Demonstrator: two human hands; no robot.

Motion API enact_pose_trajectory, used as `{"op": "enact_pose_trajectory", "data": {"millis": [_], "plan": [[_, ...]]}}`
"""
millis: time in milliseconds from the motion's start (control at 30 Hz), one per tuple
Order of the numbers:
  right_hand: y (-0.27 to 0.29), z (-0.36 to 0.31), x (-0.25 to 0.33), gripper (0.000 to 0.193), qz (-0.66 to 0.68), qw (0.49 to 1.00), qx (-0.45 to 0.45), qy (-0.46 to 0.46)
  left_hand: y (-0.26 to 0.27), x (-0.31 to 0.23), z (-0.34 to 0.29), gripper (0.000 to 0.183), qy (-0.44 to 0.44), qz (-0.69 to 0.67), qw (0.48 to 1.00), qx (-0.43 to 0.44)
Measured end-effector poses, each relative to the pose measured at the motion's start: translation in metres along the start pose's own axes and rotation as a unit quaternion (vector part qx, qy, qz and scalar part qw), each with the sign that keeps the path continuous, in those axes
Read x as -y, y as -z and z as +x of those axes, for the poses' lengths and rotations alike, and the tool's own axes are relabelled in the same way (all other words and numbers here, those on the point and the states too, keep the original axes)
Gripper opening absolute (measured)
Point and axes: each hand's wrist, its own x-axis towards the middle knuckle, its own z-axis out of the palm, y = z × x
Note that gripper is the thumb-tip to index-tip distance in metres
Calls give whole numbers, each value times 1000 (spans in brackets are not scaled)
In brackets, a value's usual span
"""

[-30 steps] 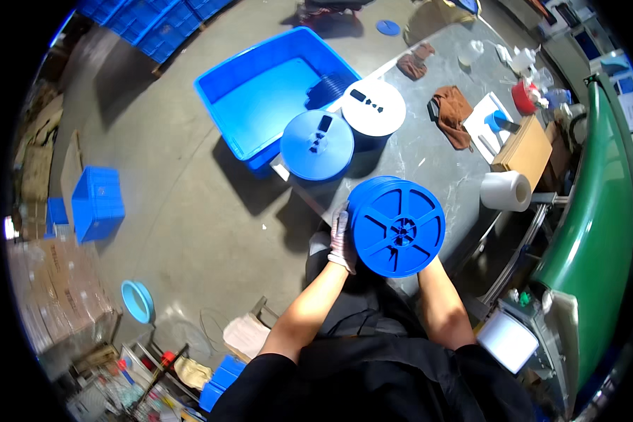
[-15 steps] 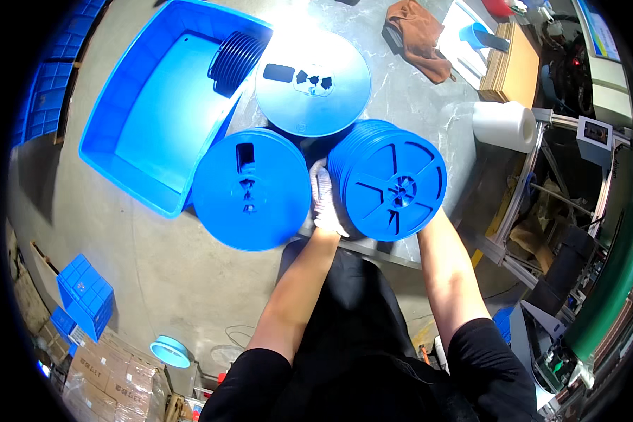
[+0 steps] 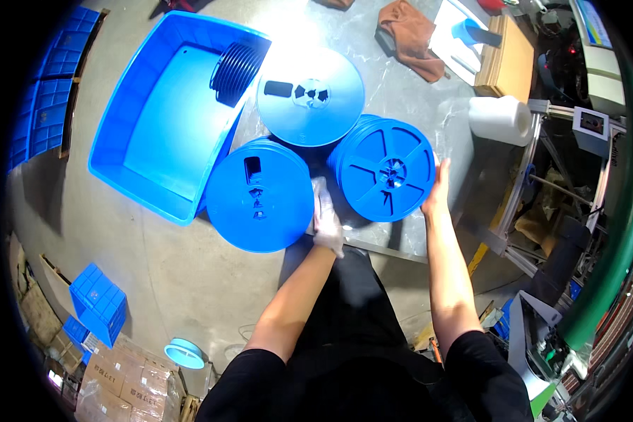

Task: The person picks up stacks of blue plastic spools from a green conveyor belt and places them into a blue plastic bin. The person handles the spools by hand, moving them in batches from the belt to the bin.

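Three stacks of blue plastic reels stand close together on the grey table. My left hand [image 3: 325, 219], in a thin whitish glove, is between the left reel stack [image 3: 243, 218] and the right reel stack [image 3: 373, 198]. Its fingers are stretched out along the left stack's side. My right hand [image 3: 439, 188] lies against the outer side of the right stack, fingers extended and not wrapped round it. The right stack's top reel has a spoked face. Behind these two is the far reel stack [image 3: 334, 119], with a smooth top reel.
A large blue tub [image 3: 137, 148] at left holds several black rings [image 3: 233, 74]. On the table [image 3: 418, 126] lie a brown cloth [image 3: 411, 42], a white roll [image 3: 496, 119] and cardboard sheets [image 3: 512, 60]. A metal frame [image 3: 541, 158] stands at right; cartons [image 3: 130, 383] are at lower left.
The right stack has shifted away from me, closer to the far stack. My right hand has moved up along its outer side, and my left hand has drawn back slightly toward me.
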Motion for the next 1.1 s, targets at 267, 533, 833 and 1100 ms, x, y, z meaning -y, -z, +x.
{"op": "enact_pose_trajectory", "data": {"millis": [267,533,833,1100], "plan": [[-41,-49,31,54,-281,953,-91,60,74,18,-93,48,39,-56,985,157],[-75,-107,86,19,-239,948,-143,154,121,-76,-143,53,54,141,988,-25],[-263,71,282,18,-160,973,129,106,200,-89,-196,42,145,86,969,-180],[-338,83,229,56,-182,976,103,57,205,-66,-214,41,225,13,942,-250]]}}
